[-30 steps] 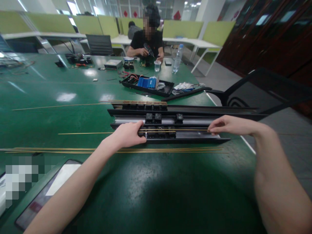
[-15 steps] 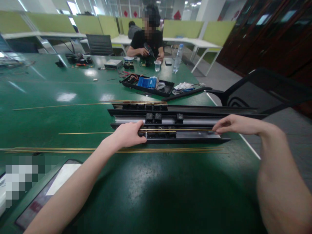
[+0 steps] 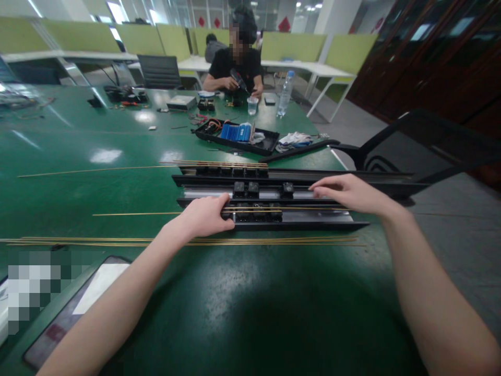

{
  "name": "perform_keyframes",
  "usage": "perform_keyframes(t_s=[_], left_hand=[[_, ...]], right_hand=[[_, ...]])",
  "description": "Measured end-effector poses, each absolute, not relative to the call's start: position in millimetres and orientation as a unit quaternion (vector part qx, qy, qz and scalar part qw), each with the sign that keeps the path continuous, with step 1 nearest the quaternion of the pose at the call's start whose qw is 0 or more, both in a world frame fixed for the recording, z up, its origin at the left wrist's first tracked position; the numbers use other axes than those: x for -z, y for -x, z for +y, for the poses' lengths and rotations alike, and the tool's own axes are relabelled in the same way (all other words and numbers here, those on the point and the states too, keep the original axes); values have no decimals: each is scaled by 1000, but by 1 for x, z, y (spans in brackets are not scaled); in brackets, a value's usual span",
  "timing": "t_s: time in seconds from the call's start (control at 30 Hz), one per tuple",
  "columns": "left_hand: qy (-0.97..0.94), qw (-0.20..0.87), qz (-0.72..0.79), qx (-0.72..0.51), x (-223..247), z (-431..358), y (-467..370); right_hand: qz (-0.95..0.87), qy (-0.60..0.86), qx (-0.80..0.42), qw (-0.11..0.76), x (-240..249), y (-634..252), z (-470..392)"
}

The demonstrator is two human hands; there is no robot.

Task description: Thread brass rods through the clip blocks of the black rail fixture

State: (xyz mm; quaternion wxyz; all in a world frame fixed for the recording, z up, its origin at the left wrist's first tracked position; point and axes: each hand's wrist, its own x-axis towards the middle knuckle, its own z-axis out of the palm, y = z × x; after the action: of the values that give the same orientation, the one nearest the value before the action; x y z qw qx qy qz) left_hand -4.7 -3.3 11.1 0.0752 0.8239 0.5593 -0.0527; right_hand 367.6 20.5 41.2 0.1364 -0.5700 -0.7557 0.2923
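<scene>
Left hand (image 3: pixel 201 215) clamped across the left part of the front channel (image 3: pixel 313 226), thumb on its near side, I work over a green bench (image 3: pixel 254 313) by remote view. Right hand (image 3: pixel 352 193) hovers behind the front channel's right part, thumb and fingertips slightly apart, nearest the middle channel (image 3: pixel 211 193); I cannot tell whether it touches the metal. Thin brass rods (image 3: pixel 254 210) run lengthwise above the front channel, over its row of dark blocks (image 3: pixel 258 211), and 1 extends left past the left hand. Just behind, the middle channel carries 3 black cubes (image 3: pixel 287 190): 2 side by side, 1 apart to the right. Farther back, more rods lie over blocks in the rear channel (image 3: pixel 313 174). Loose rods (image 3: pixel 274 241) lie in front of the front channel. Beyond all 3 channels sit a black tray (image 3: pixel 270 143), white gloves (image 3: pixel 295 142), a bottle (image 3: pixel 285 96) and a person in black (image 3: pixel 254 62) holding a power tool (image 3: pixel 238 80).
</scene>
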Motion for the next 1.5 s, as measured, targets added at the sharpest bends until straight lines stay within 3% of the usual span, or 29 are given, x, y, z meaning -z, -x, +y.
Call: perform_keyframes(t_s=[0.3,1.5], left_hand=[[-825,77,558,53,-14,-4,4],[-822,81,561,52,-11,-3,3]], right_hand=[[-807,473,-341,89,-23,-307,7],[-809,486,-324,69,-20,-318,11]])
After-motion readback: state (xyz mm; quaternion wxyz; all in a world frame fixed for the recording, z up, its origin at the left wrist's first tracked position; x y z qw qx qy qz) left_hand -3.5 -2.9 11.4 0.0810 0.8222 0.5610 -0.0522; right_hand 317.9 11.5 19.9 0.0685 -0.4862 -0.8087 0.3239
